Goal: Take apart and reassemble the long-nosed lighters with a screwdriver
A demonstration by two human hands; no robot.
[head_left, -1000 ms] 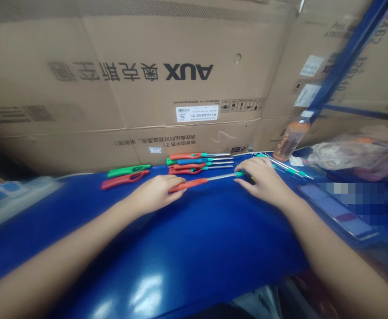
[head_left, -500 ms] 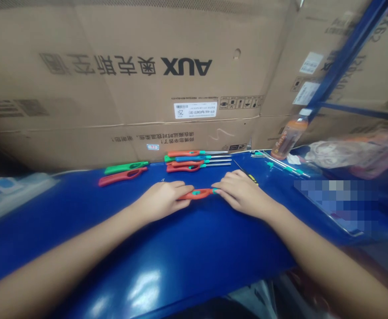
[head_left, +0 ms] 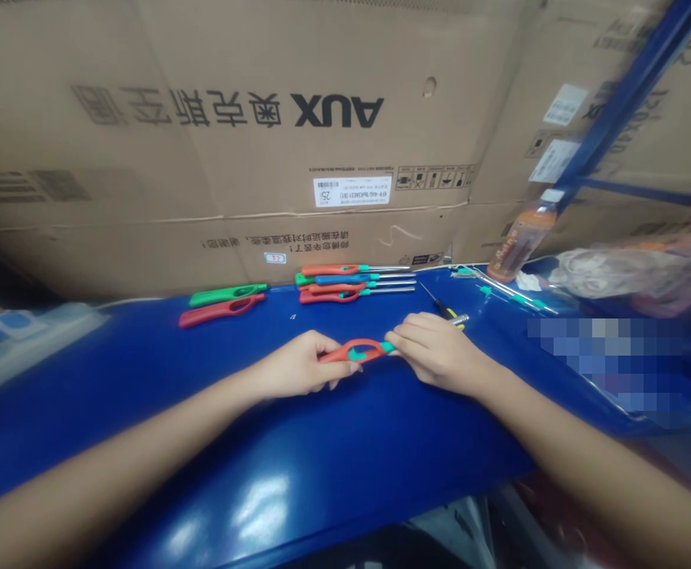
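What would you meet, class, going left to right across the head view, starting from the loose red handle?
Loose red handle, left hand, held lighter's green collar, right hand, tilted bottle, crumpled plastic bag.

On a clock face laid over the head view, the bare left forearm [head_left: 144,446] enters from eight o'clock and the right forearm [head_left: 582,454] from four, both slanting inward. The left hand [head_left: 301,363] sits toward seven, closed in a grip, its thumb [head_left: 340,369] stretched toward three o'clock beneath the bent index finger. The right hand [head_left: 437,353] lies toward four, back upward, fingers [head_left: 411,335] curled and pinching toward nine. The hands are near each other, not touching.
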